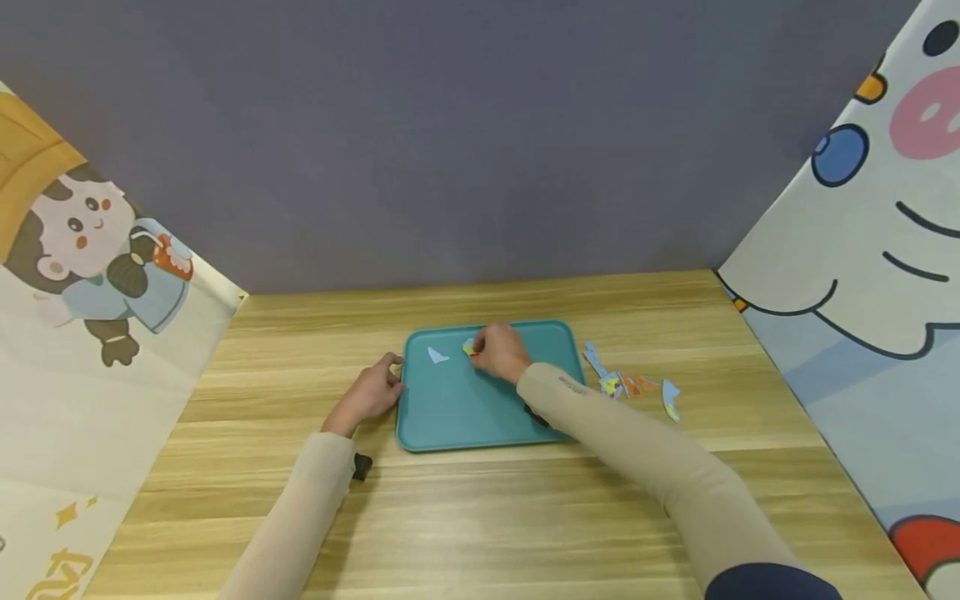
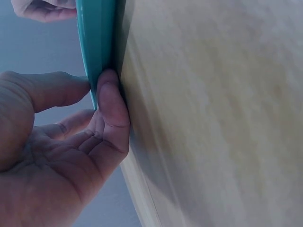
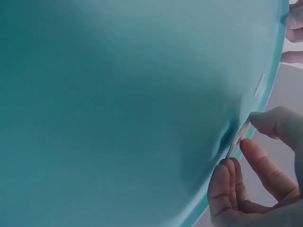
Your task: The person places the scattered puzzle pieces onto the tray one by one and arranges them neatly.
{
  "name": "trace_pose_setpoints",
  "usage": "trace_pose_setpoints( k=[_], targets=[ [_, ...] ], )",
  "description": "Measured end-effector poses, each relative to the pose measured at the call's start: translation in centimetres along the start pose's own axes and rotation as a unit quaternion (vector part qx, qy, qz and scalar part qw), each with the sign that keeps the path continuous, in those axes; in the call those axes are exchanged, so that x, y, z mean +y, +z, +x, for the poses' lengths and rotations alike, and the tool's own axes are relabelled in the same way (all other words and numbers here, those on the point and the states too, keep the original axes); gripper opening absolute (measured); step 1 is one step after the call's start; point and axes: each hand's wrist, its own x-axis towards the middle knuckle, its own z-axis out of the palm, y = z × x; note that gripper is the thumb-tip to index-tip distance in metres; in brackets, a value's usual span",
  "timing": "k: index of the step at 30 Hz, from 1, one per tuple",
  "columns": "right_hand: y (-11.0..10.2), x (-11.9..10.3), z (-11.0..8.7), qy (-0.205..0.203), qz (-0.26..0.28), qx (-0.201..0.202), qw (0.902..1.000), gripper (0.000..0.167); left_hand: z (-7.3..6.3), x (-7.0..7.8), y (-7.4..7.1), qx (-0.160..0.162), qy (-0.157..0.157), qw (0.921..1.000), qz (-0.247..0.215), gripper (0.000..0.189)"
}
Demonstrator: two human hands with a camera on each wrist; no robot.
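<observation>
A teal tray point(image 1: 450, 417) lies on the wooden table. My left hand point(image 1: 375, 388) grips its left edge; in the left wrist view the thumb point(image 2: 61, 90) is on the rim and a curled finger point(image 2: 113, 106) is under it. Over the tray's far part, my right hand point(image 1: 501, 352) pinches a flat puzzle piece point(image 1: 469, 347) with yellow and red on it. The right wrist view shows that thin piece point(image 3: 238, 137) edge-on, tilted close over the tray, between thumb and fingers. A pale blue puzzle piece point(image 1: 437, 356) lies on the tray, left of my right hand.
Right of the tray, several printed puzzle pieces lie on the table point(image 1: 480, 517), among them an orange piece point(image 1: 637, 385) and a pale blue curved piece point(image 1: 671, 400). A grey wall point(image 1: 465, 150) rises behind the table, with cartoon-printed panels at both sides.
</observation>
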Motion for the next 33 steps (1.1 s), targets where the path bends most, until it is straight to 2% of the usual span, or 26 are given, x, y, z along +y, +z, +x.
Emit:
trace_pose_setpoints(
  k=[6, 13, 15, 22, 31, 33],
  targets=[
    [0.8, -0.2, 0.2, 0.004, 0.007, 0.0, 1.0, 0.017, 0.2, 0.1, 0.2, -0.002, 0.003, 1.0, 0.001, 0.046],
    [1.5, -0.1, -0.3, -0.064, -0.004, 0.026, 0.9976, 0.012, 0.1, 0.0, 0.3, 0.0, -0.003, 1.0, -0.004, 0.046],
    [1.4, -0.1, -0.4, -0.07, -0.003, 0.022, 0.9973, 0.013, 0.0, -0.1, 0.3, 0.001, -0.004, 1.0, -0.005, 0.046],
    [-1.0, 0.3, -0.1, -0.033, 0.045, 0.028, 0.998, 0.022, 0.1, -0.1, 0.2, 0.0, -0.004, 1.0, -0.004, 0.047],
    [-4.1, 2.5, -0.9, -0.034, 0.085, 0.025, 0.9955, 0.027, 0.0, -0.1, -0.1, 0.0, -0.001, 1.0, -0.003, 0.046],
    [-4.6, 3.1, -1.3, -0.034, 0.078, 0.026, 0.996, 0.026, 0.0, 0.0, -0.1, 0.0, 0.002, 1.0, -0.003, 0.046]
  ],
)
